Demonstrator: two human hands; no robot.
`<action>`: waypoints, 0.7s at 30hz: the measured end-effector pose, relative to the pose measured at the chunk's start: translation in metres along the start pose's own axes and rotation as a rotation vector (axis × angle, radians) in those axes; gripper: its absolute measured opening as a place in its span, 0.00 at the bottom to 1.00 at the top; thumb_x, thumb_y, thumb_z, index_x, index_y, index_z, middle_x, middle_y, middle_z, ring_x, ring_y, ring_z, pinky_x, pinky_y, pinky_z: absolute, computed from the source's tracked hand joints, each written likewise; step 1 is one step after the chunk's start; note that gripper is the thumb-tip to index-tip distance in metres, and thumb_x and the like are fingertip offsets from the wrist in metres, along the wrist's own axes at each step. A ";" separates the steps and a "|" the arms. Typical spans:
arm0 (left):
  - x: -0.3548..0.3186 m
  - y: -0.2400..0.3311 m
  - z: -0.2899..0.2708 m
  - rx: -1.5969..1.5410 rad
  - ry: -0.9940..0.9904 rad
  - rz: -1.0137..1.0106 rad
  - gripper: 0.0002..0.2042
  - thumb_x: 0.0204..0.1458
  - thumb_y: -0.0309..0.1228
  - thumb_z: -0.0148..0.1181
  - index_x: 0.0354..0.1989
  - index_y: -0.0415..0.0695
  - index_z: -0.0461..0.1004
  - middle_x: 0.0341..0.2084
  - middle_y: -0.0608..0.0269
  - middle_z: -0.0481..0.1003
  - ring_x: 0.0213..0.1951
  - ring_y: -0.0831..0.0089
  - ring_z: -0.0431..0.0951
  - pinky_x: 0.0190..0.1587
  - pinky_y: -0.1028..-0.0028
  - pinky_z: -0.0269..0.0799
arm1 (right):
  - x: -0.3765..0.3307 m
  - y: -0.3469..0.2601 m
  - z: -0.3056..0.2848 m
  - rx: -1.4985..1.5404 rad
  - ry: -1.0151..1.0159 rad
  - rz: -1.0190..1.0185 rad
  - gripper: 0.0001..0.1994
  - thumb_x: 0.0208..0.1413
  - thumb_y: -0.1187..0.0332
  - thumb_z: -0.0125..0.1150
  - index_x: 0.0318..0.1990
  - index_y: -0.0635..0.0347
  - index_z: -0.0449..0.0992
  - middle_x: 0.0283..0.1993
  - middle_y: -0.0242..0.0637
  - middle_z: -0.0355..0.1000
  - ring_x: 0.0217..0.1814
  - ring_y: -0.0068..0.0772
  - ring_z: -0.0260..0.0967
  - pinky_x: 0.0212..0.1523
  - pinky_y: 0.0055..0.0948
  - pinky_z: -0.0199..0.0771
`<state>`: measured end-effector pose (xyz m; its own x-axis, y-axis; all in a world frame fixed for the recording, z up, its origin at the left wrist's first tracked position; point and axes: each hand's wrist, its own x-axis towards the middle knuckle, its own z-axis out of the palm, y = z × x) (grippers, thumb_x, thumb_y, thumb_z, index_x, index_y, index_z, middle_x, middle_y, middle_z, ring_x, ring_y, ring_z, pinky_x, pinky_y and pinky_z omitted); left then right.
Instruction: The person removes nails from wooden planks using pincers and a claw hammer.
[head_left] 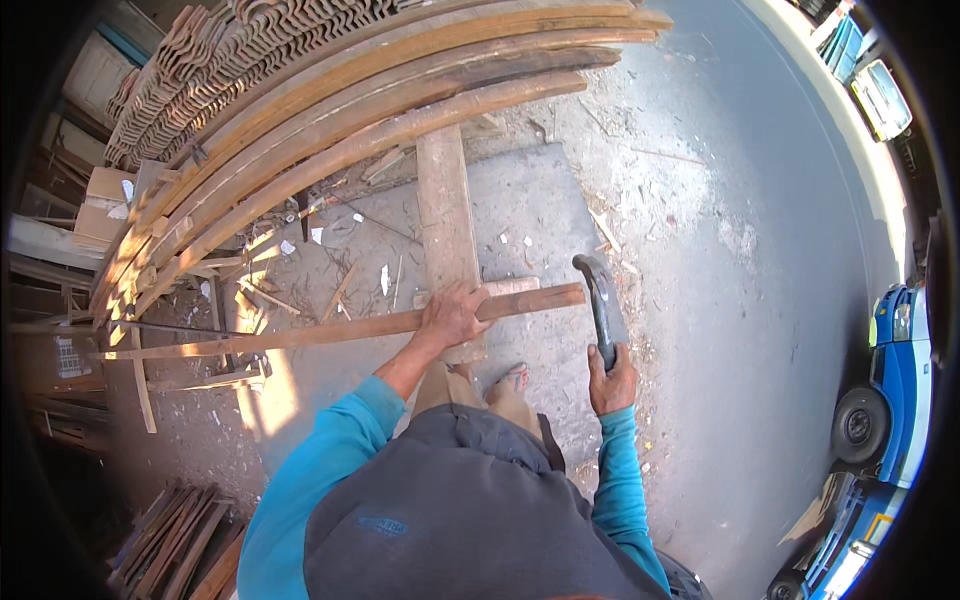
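— Where's the wooden slat (330,330)?
— Pinned under the left hand (452,312), fingers pressing it onto the beam (446,215). Long, thin, likely whippy; hold beside the cut.
— Right hand (610,380)?
— Fingers wrapped around the curved blade (598,300) handle.

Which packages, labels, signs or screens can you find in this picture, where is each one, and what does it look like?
Cardboard box: far left beside the stacked planks, tan, squarish, with a small white label.
Printed panel: left edge, in shade, pale and rectangular; too dim to tell more.
Shirt mark: on the person's grey top, small, blue, oval.
No screens in view.
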<state>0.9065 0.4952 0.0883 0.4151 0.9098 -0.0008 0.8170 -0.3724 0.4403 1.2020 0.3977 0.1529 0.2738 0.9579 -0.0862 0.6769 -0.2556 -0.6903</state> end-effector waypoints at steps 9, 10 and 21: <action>-0.002 -0.009 0.030 -0.047 0.049 0.003 0.26 0.37 0.47 0.73 0.44 0.47 0.77 0.44 0.56 0.73 0.52 0.57 0.71 0.55 0.59 0.66 | -0.101 0.114 0.071 0.001 0.020 0.072 0.21 0.60 0.57 0.61 0.41 0.72 0.71 0.36 0.53 0.73 0.38 0.52 0.72 0.42 0.46 0.70; 0.000 -0.011 0.026 -0.061 0.057 -0.020 0.26 0.37 0.47 0.73 0.44 0.47 0.77 0.44 0.56 0.73 0.52 0.57 0.71 0.55 0.59 0.66 | -0.115 0.152 0.092 -0.084 0.036 0.000 0.21 0.59 0.57 0.61 0.41 0.74 0.71 0.34 0.52 0.73 0.36 0.51 0.72 0.41 0.45 0.70; -0.226 -0.064 -0.013 -0.389 0.388 -0.237 0.18 0.51 0.43 0.66 0.41 0.41 0.75 0.37 0.53 0.76 0.43 0.57 0.77 0.45 0.62 0.74 | -0.163 0.206 0.162 -0.348 -0.816 0.443 0.20 0.56 0.54 0.58 0.36 0.69 0.74 0.33 0.47 0.76 0.35 0.46 0.75 0.38 0.41 0.76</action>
<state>0.7549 0.3160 0.0717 0.0032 0.9877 0.1562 0.6325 -0.1230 0.7647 1.1858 0.2098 -0.0919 0.0848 0.5297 -0.8440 0.8257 -0.5114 -0.2380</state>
